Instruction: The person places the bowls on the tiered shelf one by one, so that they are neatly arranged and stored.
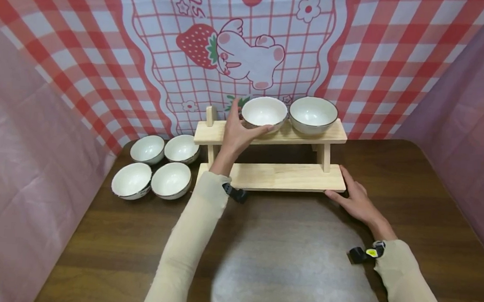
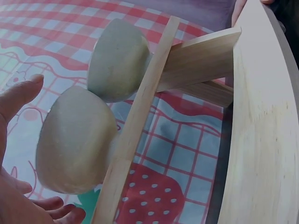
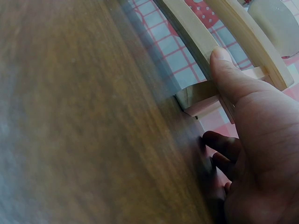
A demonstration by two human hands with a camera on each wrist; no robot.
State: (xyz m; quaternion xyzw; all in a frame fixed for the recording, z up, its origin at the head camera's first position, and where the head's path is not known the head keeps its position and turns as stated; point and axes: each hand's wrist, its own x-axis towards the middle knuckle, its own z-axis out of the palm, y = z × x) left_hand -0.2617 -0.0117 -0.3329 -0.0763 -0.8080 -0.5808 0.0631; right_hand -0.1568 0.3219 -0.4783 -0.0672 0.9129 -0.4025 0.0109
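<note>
A two-tier wooden shelf stands on the table, with two white bowls side by side on its upper board. My left hand is at the left one of these, a white bowl with a thin dark rim. In the left wrist view the fingers and thumb of that hand spread around this bowl, with a gap between thumb and bowl. At the lower board's right front corner, my right hand holds the shelf, thumb on the front edge and fingers by the end.
Several more white bowls sit grouped on the dark wooden table, left of the shelf. A short wooden post sticks up at the upper board's left end. Behind hangs a red-checked strawberry cloth; pink cloth drapes the sides.
</note>
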